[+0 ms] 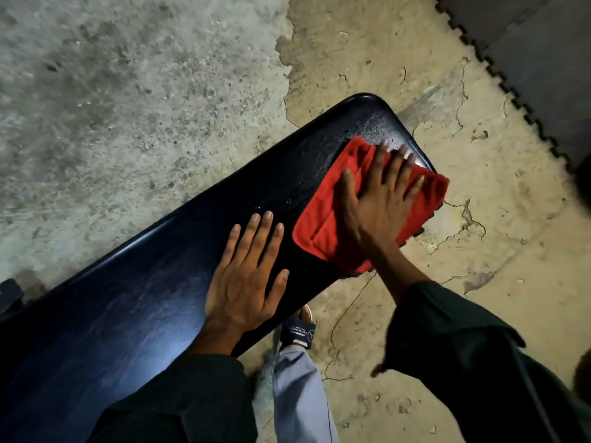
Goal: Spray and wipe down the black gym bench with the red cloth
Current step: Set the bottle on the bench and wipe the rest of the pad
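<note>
Across the middle of the frame, running from the lower left up toward the right of centre, lies the black gym bench (153, 282), its padded top glossy and catching a pale reflection near the lower left. At its far rounded end, in the upper right part of the pad, small droplets (374, 132) bead on the surface. Just below those droplets sits the red cloth (323, 219), loosely folded and rumpled, covering the width of the pad near the end and hanging a little over the right edge. The right hand (380, 199) lies flat on top of the cloth, palm down, fingers spread and pointing toward the bench's end, with the fingertips reaching past the cloth's far edge. The left hand (246, 279) rests palm down on the bare pad just left of the cloth, close to it but not touching, fingers extended and slightly apart, holding nothing. Both arms wear dark sleeves (463, 356) that enter from the bottom of the frame. Beneath the bench's lower edge, near bottom centre, a foot in a dark sandal (297, 330) and a pale trouser leg (300, 398) stand on the cracked concrete floor (134, 100). A dark interlocking mat (543, 52) fills the upper right corner.
</note>
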